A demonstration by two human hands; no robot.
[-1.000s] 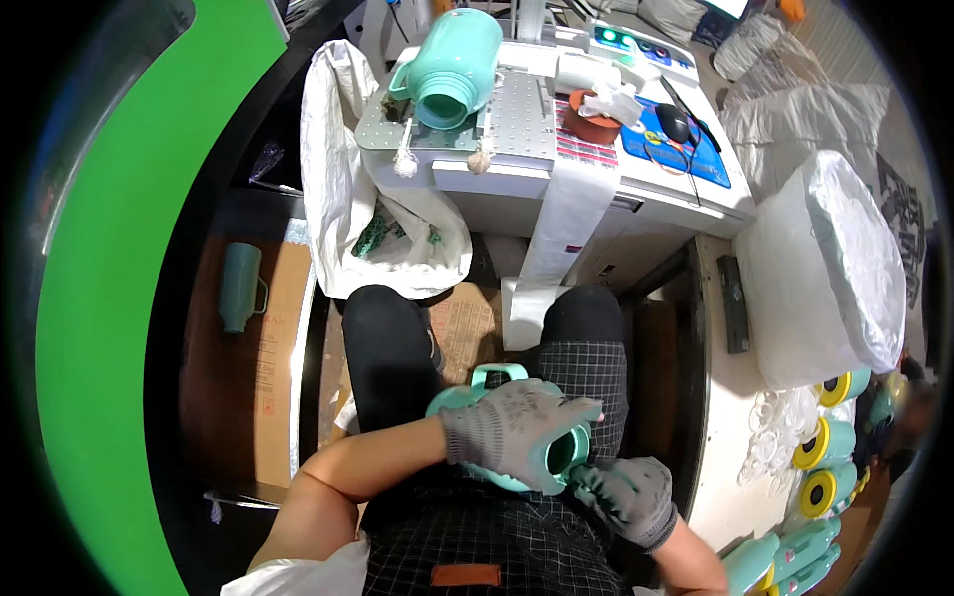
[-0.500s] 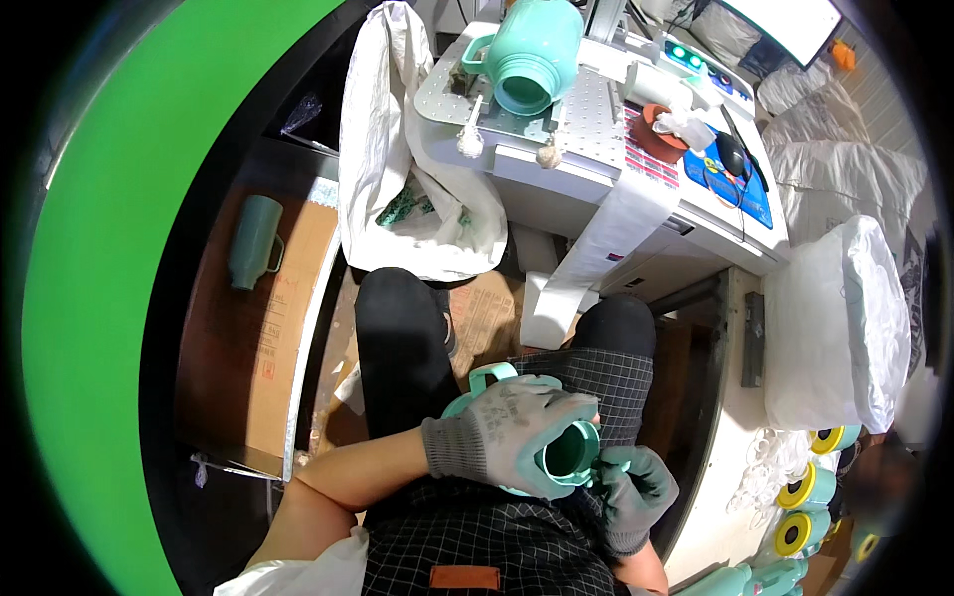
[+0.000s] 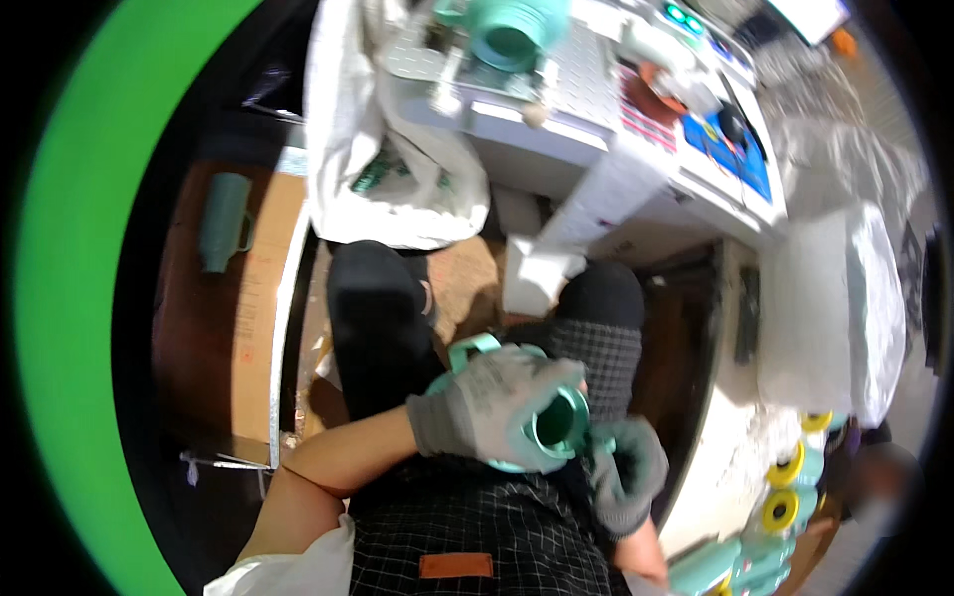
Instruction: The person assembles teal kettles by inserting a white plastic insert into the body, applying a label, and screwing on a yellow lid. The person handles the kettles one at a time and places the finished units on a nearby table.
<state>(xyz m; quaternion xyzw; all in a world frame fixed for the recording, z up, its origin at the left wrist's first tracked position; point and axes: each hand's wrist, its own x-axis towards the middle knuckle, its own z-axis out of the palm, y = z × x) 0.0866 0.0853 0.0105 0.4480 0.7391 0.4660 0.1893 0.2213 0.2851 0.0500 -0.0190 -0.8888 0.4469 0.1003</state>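
Over my lap I hold a mint-green jug-shaped flask shell (image 3: pixel 558 425), tilted so its round open mouth faces up and to the right. Wrapped across its body is my left hand (image 3: pixel 492 405), in a grey glove with a green coating; a handle loop shows beyond the knuckles. My right hand (image 3: pixel 632 477), gloved alike, is beside the mouth's right edge with its fingers curled in. Whatever those fingers pinch, if anything, is too small and blurred to name. Another mint-green shell (image 3: pixel 512 35) lies on the perforated machine plate ahead, its mouth toward me.
A white sack (image 3: pixel 393 204) with green scraps stands front left. Left of it, a cardboard box (image 3: pixel 260 328) holds a green jug (image 3: pixel 225 221). A label strip (image 3: pixel 608 194) hangs from the machine table. At right are a plastic bag (image 3: pixel 825 318) and several green flasks (image 3: pixel 780 509) with yellow rings.
The whole view has shifted, so the table and box appear higher and further left. My left hand keeps its hold on the shell; my right hand stays at the mouth, its fingers slightly moved.
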